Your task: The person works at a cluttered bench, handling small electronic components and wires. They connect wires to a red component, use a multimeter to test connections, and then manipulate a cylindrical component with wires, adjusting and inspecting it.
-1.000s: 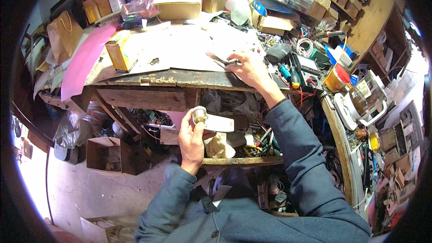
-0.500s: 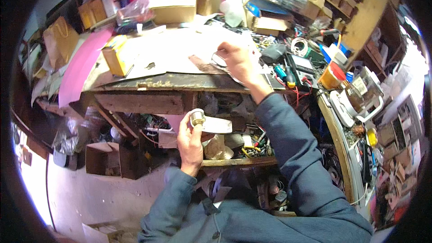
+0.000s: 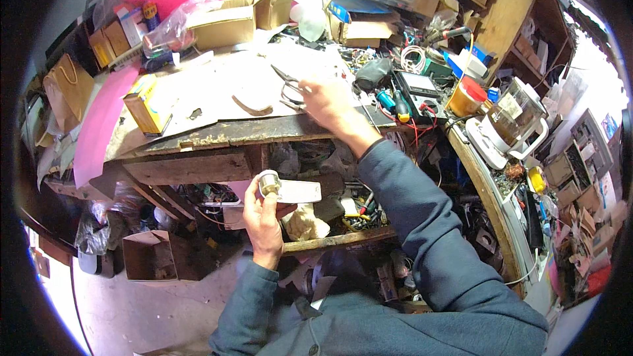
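Observation:
My left hand point(image 3: 264, 227) is closed around a piece with a round, metallic, cup-like end point(image 3: 269, 183) and a flat white arm point(image 3: 300, 192) pointing right. It is held in front of the bench's front edge. Over the bench top, my right hand point(image 3: 326, 107) grips dark-bladed scissors point(image 3: 287, 78), the blades pointing away to the far left; the fingers partly cover the handle loops. A curved brownish strip point(image 3: 252, 105) lies left of this hand on the white sheet point(image 3: 217, 86) that covers the bench.
A yellow box point(image 3: 148, 105) stands at the bench's left, beside a pink sheet point(image 3: 105, 125). Open cardboard boxes point(image 3: 224, 25) line the back. To the right are cables, screwdrivers point(image 3: 401, 105), a meter point(image 3: 420, 86), a red-lidded jar point(image 3: 467, 97) and a coffee maker point(image 3: 511, 125). An open drawer point(image 3: 343, 240) holds tools.
My right hand has turned, and the scissors' blades now show plainly, pointing away. The curved strip now shows on the sheet. The whole view has shifted; my left hand keeps its grip.

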`<control>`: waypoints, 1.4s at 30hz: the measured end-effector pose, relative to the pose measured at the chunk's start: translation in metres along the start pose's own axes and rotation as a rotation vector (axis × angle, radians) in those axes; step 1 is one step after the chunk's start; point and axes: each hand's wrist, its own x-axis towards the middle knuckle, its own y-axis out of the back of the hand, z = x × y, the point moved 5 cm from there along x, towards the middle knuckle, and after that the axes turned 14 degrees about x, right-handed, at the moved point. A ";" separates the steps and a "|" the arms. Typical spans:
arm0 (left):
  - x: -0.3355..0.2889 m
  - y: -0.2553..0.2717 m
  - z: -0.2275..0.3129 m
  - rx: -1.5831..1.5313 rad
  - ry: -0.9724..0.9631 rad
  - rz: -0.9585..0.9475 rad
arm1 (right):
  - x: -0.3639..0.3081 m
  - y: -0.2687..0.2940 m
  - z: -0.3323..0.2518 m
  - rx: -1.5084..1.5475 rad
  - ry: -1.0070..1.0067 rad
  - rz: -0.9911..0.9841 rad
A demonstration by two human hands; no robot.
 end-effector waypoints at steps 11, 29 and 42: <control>0.000 -0.007 0.006 -0.044 0.016 -0.023 | 0.012 0.099 0.105 -0.376 -0.150 -0.258; 0.000 -0.009 0.004 -0.052 0.028 -0.013 | 0.017 0.170 0.141 -0.521 0.101 0.232; 0.001 -0.010 0.004 -0.063 0.049 -0.036 | 0.000 0.162 0.135 -0.575 0.002 0.128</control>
